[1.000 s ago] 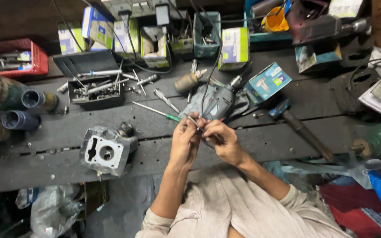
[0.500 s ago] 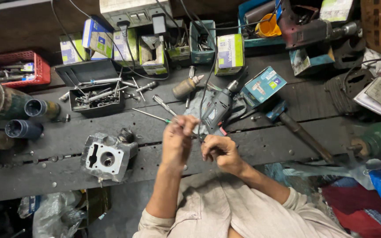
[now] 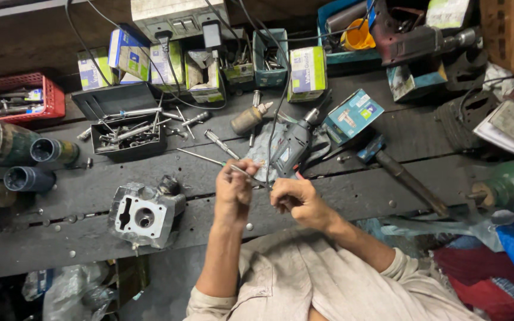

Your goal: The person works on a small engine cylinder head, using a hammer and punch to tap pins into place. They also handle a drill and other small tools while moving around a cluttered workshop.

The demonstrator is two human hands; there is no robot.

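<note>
Left hand (image 3: 235, 185) pinches a thin metal rod (image 3: 240, 172) — right hand (image 3: 295, 201) just beside.

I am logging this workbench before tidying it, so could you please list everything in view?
electric drill: 1, grey, bench centre, above the hands
metal engine part: 1, silver, front left
tool tray: 1, black, left of centre
basket: 1, red, far left
small cartons: several, blue and green, back row
blue box: 1, right of the drill
hammer: 1, dark, right
oil bottle: 1, brown, lying behind the drill
left hand: 1, pinching a thin metal rod
right hand: 1, closed, contents hidden
</note>
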